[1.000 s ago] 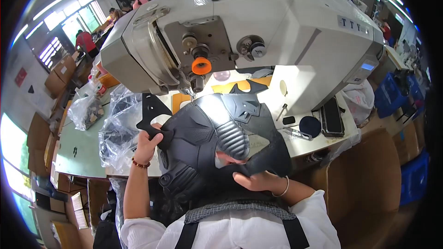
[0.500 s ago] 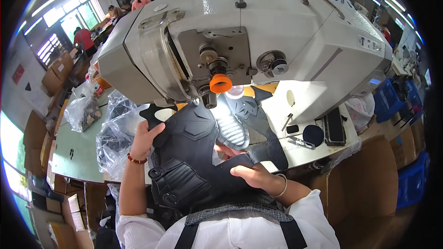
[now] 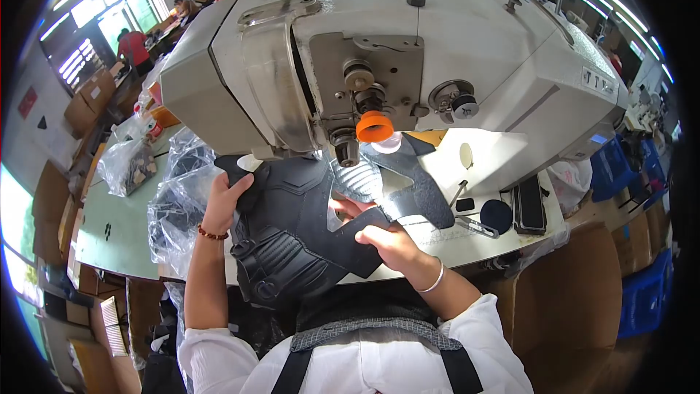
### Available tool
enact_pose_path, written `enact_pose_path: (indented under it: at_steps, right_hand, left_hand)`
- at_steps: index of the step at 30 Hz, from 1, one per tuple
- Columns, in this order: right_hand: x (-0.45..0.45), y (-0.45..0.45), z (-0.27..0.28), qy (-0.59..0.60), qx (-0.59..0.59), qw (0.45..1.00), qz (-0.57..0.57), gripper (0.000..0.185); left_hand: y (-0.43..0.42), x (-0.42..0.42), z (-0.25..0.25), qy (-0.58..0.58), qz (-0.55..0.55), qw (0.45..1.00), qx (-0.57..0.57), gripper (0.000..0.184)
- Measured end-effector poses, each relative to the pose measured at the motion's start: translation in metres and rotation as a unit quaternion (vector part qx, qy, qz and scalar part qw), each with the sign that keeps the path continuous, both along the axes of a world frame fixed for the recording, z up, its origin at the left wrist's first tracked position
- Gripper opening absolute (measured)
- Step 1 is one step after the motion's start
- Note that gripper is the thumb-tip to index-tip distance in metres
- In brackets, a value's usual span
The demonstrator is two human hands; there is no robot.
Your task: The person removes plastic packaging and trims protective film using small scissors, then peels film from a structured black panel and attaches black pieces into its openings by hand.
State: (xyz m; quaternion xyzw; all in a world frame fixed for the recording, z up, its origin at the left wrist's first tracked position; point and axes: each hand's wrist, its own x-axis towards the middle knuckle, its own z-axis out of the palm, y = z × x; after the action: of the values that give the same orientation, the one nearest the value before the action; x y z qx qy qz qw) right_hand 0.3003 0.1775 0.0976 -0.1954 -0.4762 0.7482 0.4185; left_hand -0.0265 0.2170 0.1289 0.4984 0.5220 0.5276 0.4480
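Note:
A large black piece with moulded panels and ribs point(image 3: 284, 208) is held between both hands under the head of a sewing machine point(image 3: 510, 51). My left hand point(image 3: 222, 201) is closed on its left edge, the thumb on top. My right hand point(image 3: 390, 244) pinches the near right part, thumb above and fingers partly showing through an opening. The far part of the piece, with a brightly lit ribbed area point(image 3: 357, 181), lies beneath the machine's orange cone-shaped part point(image 3: 374, 128). Its far end and the stitching point are hidden by the machine head.
Clear plastic bags point(image 3: 182, 208) lie on the green table point(image 3: 117, 226) at left. Scissors-like snips point(image 3: 480, 228), a dark round disc point(image 3: 496, 214) and a black tray point(image 3: 530, 206) sit at right. A cardboard box point(image 3: 569, 292) stands by my right. Other people work farther back.
Both hands have shifted the black piece slightly forward, farther under the machine head. My right hand has moved a little up and left. The view has tilted slightly.

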Motion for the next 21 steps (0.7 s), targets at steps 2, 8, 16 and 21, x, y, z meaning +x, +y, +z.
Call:
enact_pose_path:
  at_steps: [2, 8, 16, 21]
  right_hand:
    - [-0.002, 0.003, 0.003, 0.016, -0.005, 1.000, -0.010, 0.073]
    - [-0.004, 0.008, 0.019, 0.043, -0.015, 0.999, -0.005, 0.072]
    - [-0.010, -0.007, -0.010, 0.334, -0.124, 0.926, 0.127, 0.105]
    - [-0.022, 0.007, -0.011, 0.317, -0.264, 0.907, 0.092, 0.037]
  left_hand:
    - [-0.002, 0.001, 0.000, -0.004, 0.013, 1.000, 0.008, 0.017]
    - [-0.005, -0.001, -0.003, -0.003, 0.027, 1.000, 0.008, 0.016]
    - [-0.011, 0.006, 0.010, -0.018, 0.051, 0.998, -0.018, 0.012]
    - [-0.010, 0.003, 0.021, 0.028, 0.053, 0.996, -0.068, 0.012]
